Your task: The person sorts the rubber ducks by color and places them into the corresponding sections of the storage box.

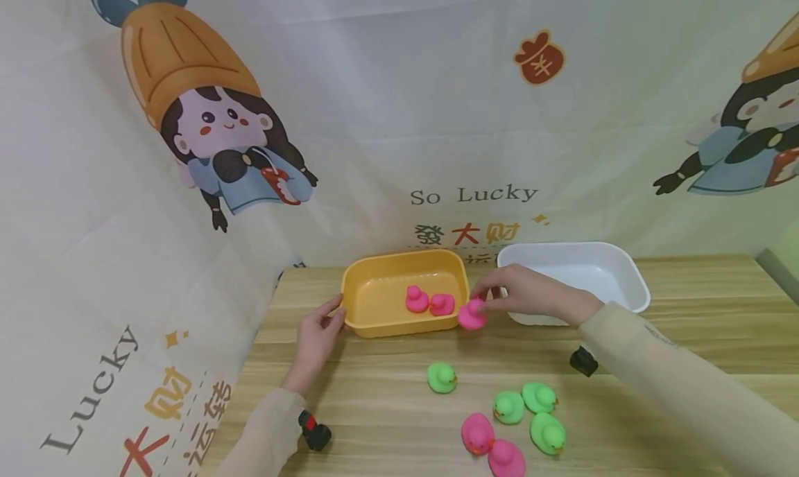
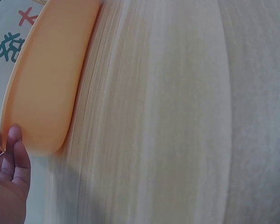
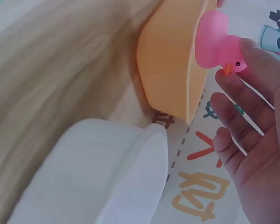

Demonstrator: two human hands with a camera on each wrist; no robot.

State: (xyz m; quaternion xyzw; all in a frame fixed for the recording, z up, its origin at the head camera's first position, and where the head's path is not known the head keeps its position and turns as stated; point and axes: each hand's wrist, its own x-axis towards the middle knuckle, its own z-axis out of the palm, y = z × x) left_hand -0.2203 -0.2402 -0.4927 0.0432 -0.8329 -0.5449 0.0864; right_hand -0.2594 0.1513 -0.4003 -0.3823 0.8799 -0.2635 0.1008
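Observation:
My right hand pinches a pink rubber duck by its head between thumb and fingertips, right at the yellow basin's right end. In the right wrist view the duck overlaps the basin's rim, its orange beak toward the fingers. My left hand holds the left end of the yellow basin; in the left wrist view, fingers and thumb grip its rim. Inside the basin, toward its right side, sit two pink ducks, one beside the other.
A white basin stands right of the yellow one, partly behind the right forearm. Nearer on the wooden table lie several green ducks and two pink ducks. A printed cloth hangs directly behind the basins.

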